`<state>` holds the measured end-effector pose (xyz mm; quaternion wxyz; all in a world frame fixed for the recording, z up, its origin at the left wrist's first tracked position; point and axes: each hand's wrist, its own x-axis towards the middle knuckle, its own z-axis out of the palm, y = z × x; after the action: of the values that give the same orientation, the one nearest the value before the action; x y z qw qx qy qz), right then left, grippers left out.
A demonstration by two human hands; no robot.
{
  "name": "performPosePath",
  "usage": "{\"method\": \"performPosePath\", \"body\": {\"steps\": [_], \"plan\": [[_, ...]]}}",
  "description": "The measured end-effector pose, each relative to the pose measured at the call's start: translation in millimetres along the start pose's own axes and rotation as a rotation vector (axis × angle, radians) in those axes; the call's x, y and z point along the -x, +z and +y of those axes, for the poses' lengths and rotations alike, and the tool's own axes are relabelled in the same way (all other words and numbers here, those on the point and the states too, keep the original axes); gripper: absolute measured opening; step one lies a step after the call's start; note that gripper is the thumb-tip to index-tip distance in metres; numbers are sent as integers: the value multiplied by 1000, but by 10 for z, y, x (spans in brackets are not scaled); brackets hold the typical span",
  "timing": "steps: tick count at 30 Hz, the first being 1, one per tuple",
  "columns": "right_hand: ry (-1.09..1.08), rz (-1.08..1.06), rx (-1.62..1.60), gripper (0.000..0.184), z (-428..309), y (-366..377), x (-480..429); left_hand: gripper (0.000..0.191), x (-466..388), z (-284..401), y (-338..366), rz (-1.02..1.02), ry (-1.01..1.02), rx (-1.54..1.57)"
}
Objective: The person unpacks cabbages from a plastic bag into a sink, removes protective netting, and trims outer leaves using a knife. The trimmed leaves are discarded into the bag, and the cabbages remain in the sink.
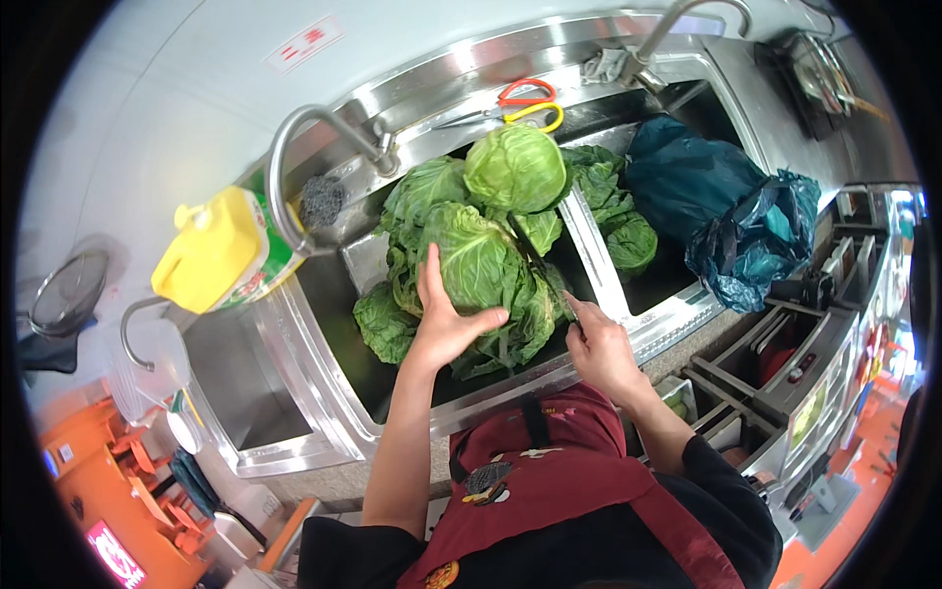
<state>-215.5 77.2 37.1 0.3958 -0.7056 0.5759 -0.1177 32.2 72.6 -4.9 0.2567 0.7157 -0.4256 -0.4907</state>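
Observation:
A large green cabbage (475, 254) with loose outer leaves rests over the middle sink basin. Spread along its near left side, my left hand (445, 316) presses it with the thumb held apart. My right hand (600, 346) grips the handle of a knife (530, 247), whose dark blade lies against the right side of this cabbage. Part of the blade is hidden among the leaves. Just beyond sits a paler, trimmed cabbage head (515, 168). Loose cabbage leaves (386, 324) lie around and under both heads.
Scissors with red and yellow handles (530, 107) lie on the back ledge. Two curved faucets rise behind the basins, the nearer faucet (276, 173) at left. A yellow jug (221, 250) stands left beside a steel scrubber (324, 200). More leaves (629, 239) and a dark plastic bag (699, 177) occupy the right basin.

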Motion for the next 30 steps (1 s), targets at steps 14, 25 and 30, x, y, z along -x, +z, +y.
{"method": "performPosePath", "body": {"steps": [14,25,30], "plan": [[-471,82,128,54,224,-44,-67,106,-296,-363,210,217,141,139],[-357,32,132,54,22,126,-384,100,-287,-281,276,169,166,312],[-260,20,151,43,-196,34,-446,100,-254,-366,340,234,175,185]]}}
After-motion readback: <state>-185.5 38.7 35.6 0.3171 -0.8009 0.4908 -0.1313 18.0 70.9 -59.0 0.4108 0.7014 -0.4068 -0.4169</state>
